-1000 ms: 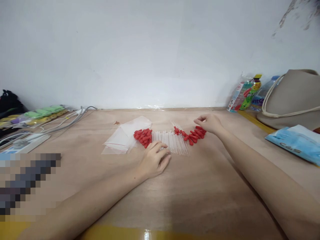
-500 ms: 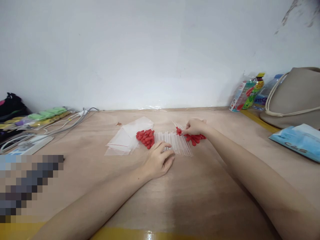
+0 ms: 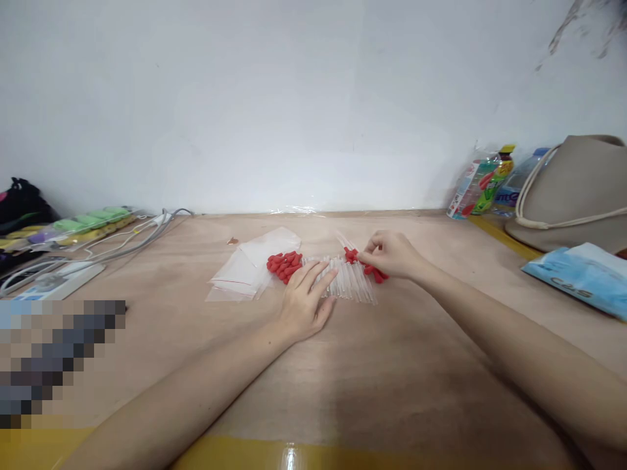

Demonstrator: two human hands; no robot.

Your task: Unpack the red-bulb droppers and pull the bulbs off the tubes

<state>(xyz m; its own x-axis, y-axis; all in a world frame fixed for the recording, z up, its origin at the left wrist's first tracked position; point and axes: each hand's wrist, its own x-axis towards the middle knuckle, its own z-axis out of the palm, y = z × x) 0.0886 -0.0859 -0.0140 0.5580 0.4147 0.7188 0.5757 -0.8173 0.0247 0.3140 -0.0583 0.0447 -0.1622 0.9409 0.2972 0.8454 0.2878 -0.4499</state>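
A row of clear droppers (image 3: 345, 284) with thin tubes lies side by side on the table. Their red rubber bulbs (image 3: 284, 266) are bunched at the left end, and more red bulbs (image 3: 377, 273) show on the right. My left hand (image 3: 306, 297) rests over the left part of the row, fingers spread, covering some tubes. On the right, my right hand (image 3: 389, 253) is closed in a pinch at the red bulb of a dropper (image 3: 351, 254); its fingers partly hide the bulbs below. Clear plastic zip bags (image 3: 245, 271) lie left of the droppers.
Cables (image 3: 142, 238), a power strip (image 3: 63, 281) and a pack of green and yellow items (image 3: 93, 223) are at the left. To the right are bottles (image 3: 482, 183), a beige bag (image 3: 578, 189) and a blue tissue pack (image 3: 578, 281). A wall stands behind.
My right hand has shifted slightly rightward and turned, now covering more of the right-hand bulbs. My left hand has flattened and moved slightly left over the tubes.
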